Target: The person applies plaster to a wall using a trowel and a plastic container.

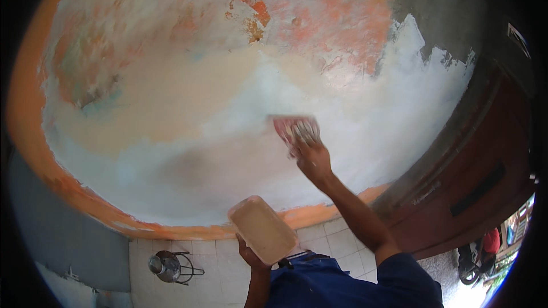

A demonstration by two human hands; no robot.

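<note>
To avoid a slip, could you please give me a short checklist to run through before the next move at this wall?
1. Red flat spreader secure in the right hand: ok, fingers splayed across it.
2. Spreader edge against the wall: cannot tell, as it is blurred.
3. Rectangular tray supported: ok, the left hand holds it by its lower left side.
4. Enough material in the tray: cannot tell; the inside looks beige, but its depth is unclear.
5. Wall evenly white: not ok; an orange patch shows high up and a grey area at upper right.
6. Footing on the tiled floor: cannot tell, feet are hidden.
</note>
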